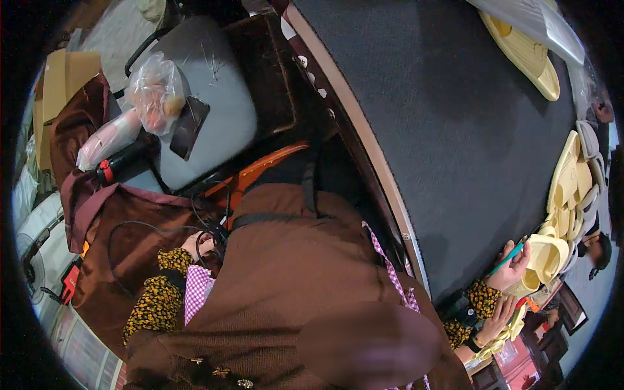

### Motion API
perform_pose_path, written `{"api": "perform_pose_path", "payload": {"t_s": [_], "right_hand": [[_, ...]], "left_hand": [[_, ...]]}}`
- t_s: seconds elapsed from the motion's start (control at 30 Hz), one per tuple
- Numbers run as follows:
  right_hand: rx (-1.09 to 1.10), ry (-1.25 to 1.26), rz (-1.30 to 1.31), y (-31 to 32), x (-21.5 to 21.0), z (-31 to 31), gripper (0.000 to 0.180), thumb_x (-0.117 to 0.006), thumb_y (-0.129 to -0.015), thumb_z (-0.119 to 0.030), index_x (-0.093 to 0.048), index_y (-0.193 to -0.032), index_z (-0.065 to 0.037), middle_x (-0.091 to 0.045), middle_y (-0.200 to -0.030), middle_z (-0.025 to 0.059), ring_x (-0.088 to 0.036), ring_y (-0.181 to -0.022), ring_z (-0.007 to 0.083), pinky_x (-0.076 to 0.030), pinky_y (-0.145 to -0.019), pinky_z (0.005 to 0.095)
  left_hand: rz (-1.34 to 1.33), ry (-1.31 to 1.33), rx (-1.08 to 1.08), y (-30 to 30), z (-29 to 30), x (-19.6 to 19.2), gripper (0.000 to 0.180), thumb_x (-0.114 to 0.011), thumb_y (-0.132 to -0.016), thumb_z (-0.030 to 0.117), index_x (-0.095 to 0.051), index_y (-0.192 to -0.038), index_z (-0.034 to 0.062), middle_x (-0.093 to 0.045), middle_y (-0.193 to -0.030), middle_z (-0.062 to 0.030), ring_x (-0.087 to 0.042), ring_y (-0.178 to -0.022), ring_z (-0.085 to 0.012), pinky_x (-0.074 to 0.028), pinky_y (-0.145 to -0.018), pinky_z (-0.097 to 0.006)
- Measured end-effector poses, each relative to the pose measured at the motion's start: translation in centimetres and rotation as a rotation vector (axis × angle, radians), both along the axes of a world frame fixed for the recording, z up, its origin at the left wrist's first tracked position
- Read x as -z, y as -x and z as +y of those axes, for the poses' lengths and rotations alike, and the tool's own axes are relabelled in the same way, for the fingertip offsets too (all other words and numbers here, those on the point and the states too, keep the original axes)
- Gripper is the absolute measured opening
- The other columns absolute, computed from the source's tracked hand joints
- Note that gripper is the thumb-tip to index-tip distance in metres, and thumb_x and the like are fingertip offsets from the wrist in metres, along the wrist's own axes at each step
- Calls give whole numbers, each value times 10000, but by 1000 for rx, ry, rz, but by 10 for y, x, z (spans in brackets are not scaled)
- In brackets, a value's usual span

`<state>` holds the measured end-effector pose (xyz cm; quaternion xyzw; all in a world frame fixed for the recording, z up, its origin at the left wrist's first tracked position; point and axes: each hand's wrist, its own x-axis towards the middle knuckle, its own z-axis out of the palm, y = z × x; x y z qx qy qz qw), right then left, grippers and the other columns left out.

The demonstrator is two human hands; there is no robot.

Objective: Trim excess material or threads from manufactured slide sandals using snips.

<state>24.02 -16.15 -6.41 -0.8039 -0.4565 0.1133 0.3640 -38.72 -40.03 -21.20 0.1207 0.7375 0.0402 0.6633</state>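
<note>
My left hand [200, 245] is low on the left, beside my brown apron [292, 260], its fingers closed round a black cable [218, 242]. At the far right, my right hand [510, 265] grips a slim teal pen-like tool [508, 257] over the edge of the dark work surface. Just beyond its fingers lies a pale yellow slipper [548, 255]. Close below is another hand [497, 320] with a black wristband, apparently a co-worker's; what it touches is unclear. My sleeves are black with a yellow pattern.
A dark belt-like surface [448, 130] with a pale edge curves along the right. Several yellow slippers [567, 172] line its far side; another slipper [523, 55] lies at top right. On my left, a grey chair [218, 97] bears a plastic bag [156, 94] and a dark phone [190, 129].
</note>
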Motion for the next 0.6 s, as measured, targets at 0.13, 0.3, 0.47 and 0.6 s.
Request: {"api": "perform_pose_path", "payload": {"t_s": [0.13, 0.3, 0.47, 0.6], "right_hand": [[-71, -112, -12, -1, 9, -1, 374, -622, -829, -108, -478, -1172, -65, -551, -753, -41, -467, -598, 17, -350, -505, 152], [-80, -100, -43, -1, 2, 1, 374, -620, -830, -103, -476, -1173, -61, -550, -760, -40, -468, -606, 17, -350, -511, 151], [-33, -51, 30, 5, 0, -2, 397, -593, -826, -12, -439, -1192, 20, -551, -892, 65, -513, -778, 87, -419, -680, 190], [-74, -31, 1, 2, 1, -4, 400, -586, -830, -9, -435, -1199, 18, -555, -861, 50, -509, -759, 80, -410, -652, 184]], "left_hand": [[-152, 7, -1, 20, -2, -10, 258, -651, -794, 239, -525, -920, 52, -537, -819, -23, -509, -718, -110, -444, -672, -261], [-232, -179, 301, 37, -1, -5, 406, -744, -658, 272, -497, -901, 62, -479, -854, -13, -461, -810, -135, -404, -737, -289], [-196, -182, 463, 24, 37, -31, 319, -720, -704, 210, -561, -943, 69, -501, -899, 6, -489, -881, -124, -414, -771, -274], [-278, -22, 59, 21, 38, -41, 276, -654, -785, 186, -583, -1003, 33, -571, -895, -20, -544, -833, -118, -459, -778, -277]]}}
